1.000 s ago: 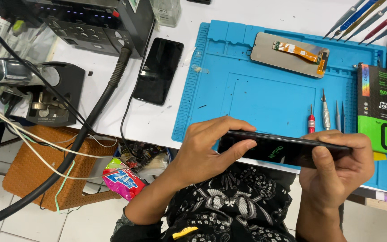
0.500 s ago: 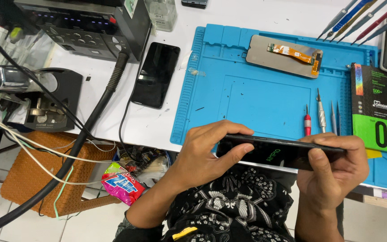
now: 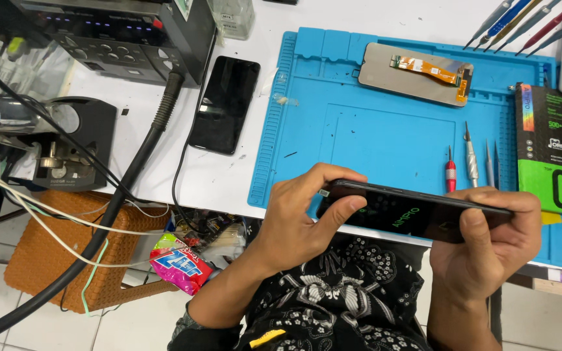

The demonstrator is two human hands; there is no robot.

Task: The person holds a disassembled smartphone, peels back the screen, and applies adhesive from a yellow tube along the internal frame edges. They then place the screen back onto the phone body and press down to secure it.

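Near the front edge of the bench, above the lap:

- Dark phone: held level and edge-on between both hands, just off the near rim of the blue work mat. Its dark glass face looks whole and seated; no gap, lifted panel or tool at its seam can be made out.
- Left hand: grip clenched on the phone's left end, thumb pressed against the near face, fingers curled over the top edge.
- Right hand: grip grasping the phone's right end, thumb laid across the face, fingers wrapped behind.
- Loose display panel: face-down at the far side of the mat, orange flex cable uppermost, well apart from the hands.
- Second dark phone: flat on the white bench, left of the mat, untouched.
- Red-handled screwdriver, with further slim tools beside it, lies on the mat just beyond the held phone; none is in hand.
- Black and green box: right edge of the mat.

Progress, as judged: the handset appears closed up and is being handled by hand alone; the spare panel and tools lie idle.
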